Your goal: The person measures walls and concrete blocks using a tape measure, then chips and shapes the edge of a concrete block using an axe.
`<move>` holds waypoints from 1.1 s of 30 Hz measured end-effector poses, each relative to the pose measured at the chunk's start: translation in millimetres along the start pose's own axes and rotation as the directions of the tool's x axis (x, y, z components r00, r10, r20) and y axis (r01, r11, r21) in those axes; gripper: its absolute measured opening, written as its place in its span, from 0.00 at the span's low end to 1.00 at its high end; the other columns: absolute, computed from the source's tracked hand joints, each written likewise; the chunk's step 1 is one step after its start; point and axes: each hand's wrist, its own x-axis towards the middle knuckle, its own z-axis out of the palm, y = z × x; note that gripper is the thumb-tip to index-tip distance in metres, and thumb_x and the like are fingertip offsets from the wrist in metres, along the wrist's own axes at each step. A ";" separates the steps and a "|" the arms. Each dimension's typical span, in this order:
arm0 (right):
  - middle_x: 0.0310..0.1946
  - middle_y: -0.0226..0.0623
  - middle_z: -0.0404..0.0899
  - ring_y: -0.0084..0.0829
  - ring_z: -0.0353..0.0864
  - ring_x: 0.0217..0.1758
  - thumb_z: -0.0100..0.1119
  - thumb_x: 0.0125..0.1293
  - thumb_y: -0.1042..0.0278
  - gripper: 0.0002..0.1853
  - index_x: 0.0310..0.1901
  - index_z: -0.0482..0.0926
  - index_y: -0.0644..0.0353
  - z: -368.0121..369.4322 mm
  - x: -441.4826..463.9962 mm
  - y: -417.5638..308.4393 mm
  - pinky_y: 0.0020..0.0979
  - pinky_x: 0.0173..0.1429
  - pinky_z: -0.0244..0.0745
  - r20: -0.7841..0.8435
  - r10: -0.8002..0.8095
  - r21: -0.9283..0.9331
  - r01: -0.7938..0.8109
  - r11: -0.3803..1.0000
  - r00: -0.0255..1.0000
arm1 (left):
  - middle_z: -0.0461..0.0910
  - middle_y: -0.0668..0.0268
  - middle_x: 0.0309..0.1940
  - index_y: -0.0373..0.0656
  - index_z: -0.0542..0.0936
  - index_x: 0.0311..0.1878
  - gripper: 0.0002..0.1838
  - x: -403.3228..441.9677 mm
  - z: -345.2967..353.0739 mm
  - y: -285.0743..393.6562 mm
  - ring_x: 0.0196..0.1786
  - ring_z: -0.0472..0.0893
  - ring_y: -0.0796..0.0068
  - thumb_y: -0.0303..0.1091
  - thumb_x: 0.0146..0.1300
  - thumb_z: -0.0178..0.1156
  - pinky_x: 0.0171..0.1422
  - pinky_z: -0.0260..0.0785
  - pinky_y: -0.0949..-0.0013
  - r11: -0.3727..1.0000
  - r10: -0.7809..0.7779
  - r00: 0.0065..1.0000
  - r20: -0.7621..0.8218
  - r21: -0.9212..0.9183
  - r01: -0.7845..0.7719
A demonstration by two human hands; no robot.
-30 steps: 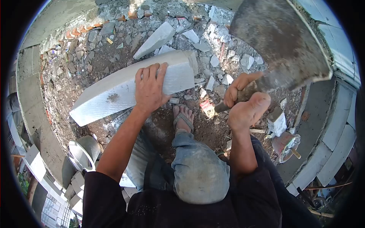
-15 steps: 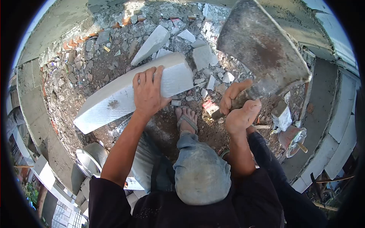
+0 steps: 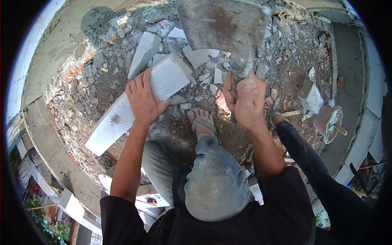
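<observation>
A long white lightweight concrete block [image 3: 108,122], with one slanted side, lies tilted over the rubble at centre left. My left hand [image 3: 143,102] presses over its upper edge, fingers on the far side and thumb on the near face. In my right hand [image 3: 248,100] the handle of a broad-bladed trowel [image 3: 220,26] is wrapped by closed fingers. Its wide, stained metal blade points away from me, raised beyond the block's right end; the top of the blade is cut off by the view. Broken white block pieces [image 3: 144,53] lie just behind the block.
Rubble [image 3: 286,53] covers the ground. My sandalled foot [image 3: 203,122] stands near the block. Another person's dark trouser leg [image 3: 304,145] reaches in at right. Beyond it are a dirty bucket [image 3: 326,121] and a white chunk [image 3: 311,98]. Low cement walls [image 3: 347,81] curve around.
The trowel has swung left and its blade now points more straight ahead. My left hand stays on the block, which appears slightly more tilted. The view has shifted.
</observation>
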 end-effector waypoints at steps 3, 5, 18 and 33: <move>0.19 0.32 0.66 0.19 0.59 0.14 0.44 0.68 0.20 0.39 0.36 0.65 0.60 5.5 3.5 -25.3 0.24 0.16 0.54 -0.175 -0.162 0.216 0.198 0.956 0.971 | 0.71 0.56 0.54 0.40 0.67 0.69 0.55 3.5 -2.0 -0.6 0.57 0.71 0.52 0.50 0.34 0.78 0.71 0.56 0.49 1.000 0.013 1.000 -0.004 0.002 -0.013; 0.20 0.32 0.66 0.20 0.59 0.14 0.44 0.64 0.16 0.41 0.37 0.63 0.59 15.9 5.9 -5.3 0.24 0.16 0.54 -0.316 -0.206 0.381 0.323 0.866 0.926 | 0.71 0.56 0.53 0.40 0.67 0.69 0.55 4.4 -1.8 0.2 0.57 0.71 0.52 0.50 0.34 0.78 0.70 0.56 0.50 1.000 0.009 1.000 -0.008 0.003 -0.009; 0.17 0.30 0.66 0.22 0.64 0.22 0.47 0.79 0.39 0.32 0.23 0.70 0.59 -16.8 11.0 49.9 0.35 0.28 0.63 0.221 -0.199 0.546 0.048 0.836 0.955 | 0.72 0.56 0.55 0.39 0.67 0.69 0.54 4.6 -2.3 -4.4 0.57 0.71 0.51 0.50 0.36 0.77 0.69 0.56 0.49 1.000 0.022 1.000 -0.002 0.016 -0.022; 0.18 0.34 0.68 0.20 0.62 0.16 0.42 0.75 0.28 0.38 0.31 0.69 0.64 19.4 13.8 6.4 0.26 0.18 0.57 -0.263 -0.163 0.467 0.273 0.841 0.951 | 0.72 0.57 0.58 0.44 0.66 0.71 0.59 2.2 1.7 -1.6 0.60 0.71 0.52 0.50 0.31 0.79 0.71 0.56 0.51 1.000 -0.013 1.000 0.003 -0.008 0.013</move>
